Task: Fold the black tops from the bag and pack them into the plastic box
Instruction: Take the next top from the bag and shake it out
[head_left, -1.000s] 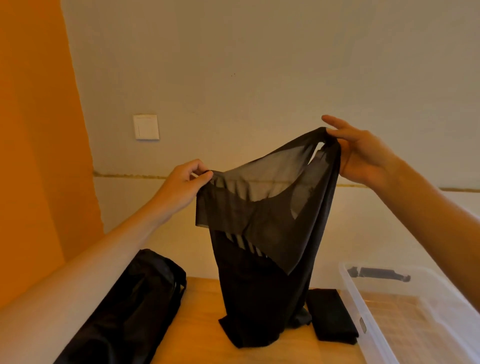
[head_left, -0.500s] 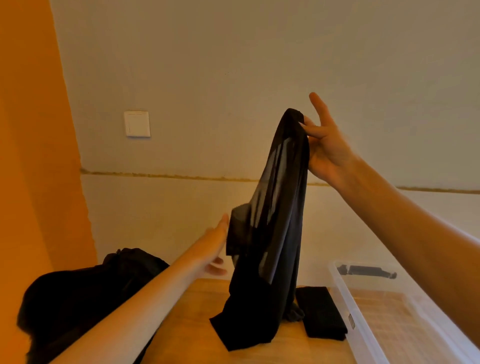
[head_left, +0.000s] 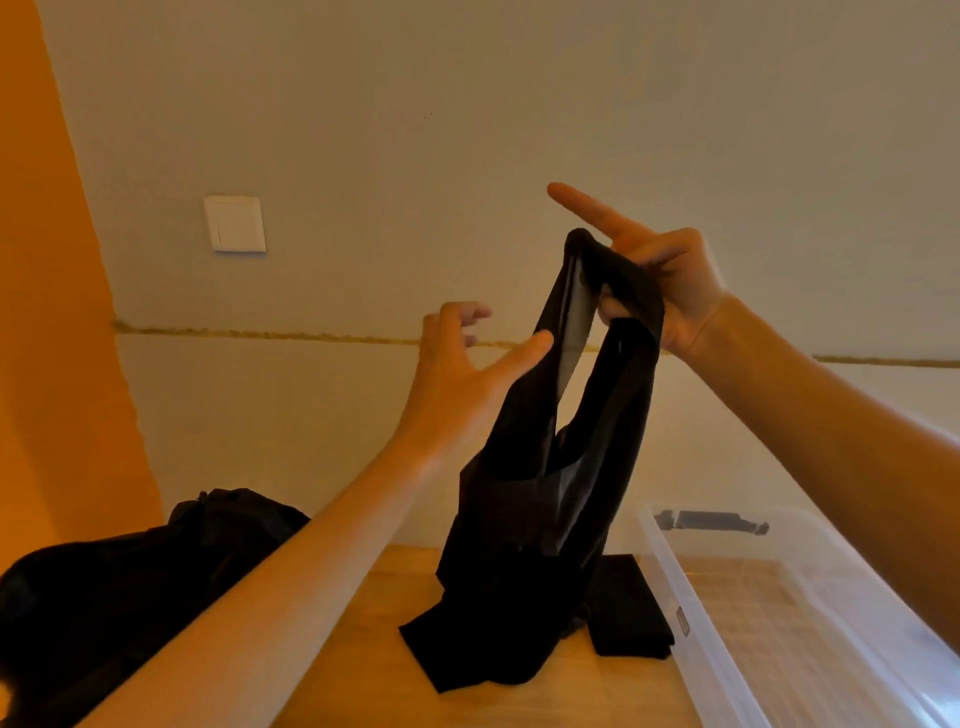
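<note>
The right hand (head_left: 670, 280) is gripping the gathered shoulder straps of a black top (head_left: 524, 519) high in front of the wall, with the lower fingers curled around the bunched fabric while the index finger is pointing up and to the left, clear of the cloth. The left hand (head_left: 462, 374) is hanging open just beside the garment, fingers spread and slightly curled, the thumb reaching toward the left strap; it is holding nothing, and whether the thumb tip is touching the fabric cannot be told because of motion blur. The top is dangling from the right hand in a long narrow drape, its sheer upper panels letting the pale wall show through, and its hem is resting in a crumpled fold on the wooden table (head_left: 363, 654). Just to the right of that hem, a folded black top (head_left: 626, 608) is lying flat on the table, its right edge sitting close against the wall of the clear plastic box (head_left: 696, 618). The box is standing open at the right, with a dark latch showing at its far end. On the left end of the table a black bag (head_left: 130, 587) is slumping in a loose heap, partly behind the left forearm. A white wall switch (head_left: 235, 223) is sitting on the wall above it.
</note>
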